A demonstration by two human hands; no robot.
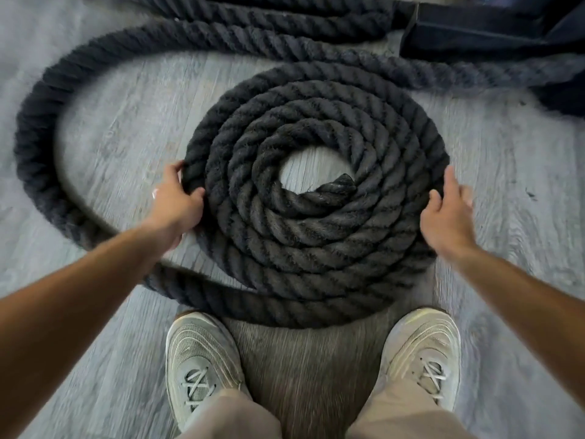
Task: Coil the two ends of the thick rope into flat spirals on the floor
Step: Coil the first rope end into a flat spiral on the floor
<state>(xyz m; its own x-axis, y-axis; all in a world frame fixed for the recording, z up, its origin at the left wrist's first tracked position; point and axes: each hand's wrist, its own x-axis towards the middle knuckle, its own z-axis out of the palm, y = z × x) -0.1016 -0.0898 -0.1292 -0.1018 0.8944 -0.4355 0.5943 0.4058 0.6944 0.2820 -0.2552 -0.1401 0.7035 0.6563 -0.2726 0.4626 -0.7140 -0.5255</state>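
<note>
On grey plank floor, just ahead of two pale shoes, lies flat spiral of thick dark rope w/ cut end at centre; loose rope loops wide to left & back. L hand clamps spiral's outer turn; R hand at right edge, fingers spread, touching rim.
</note>
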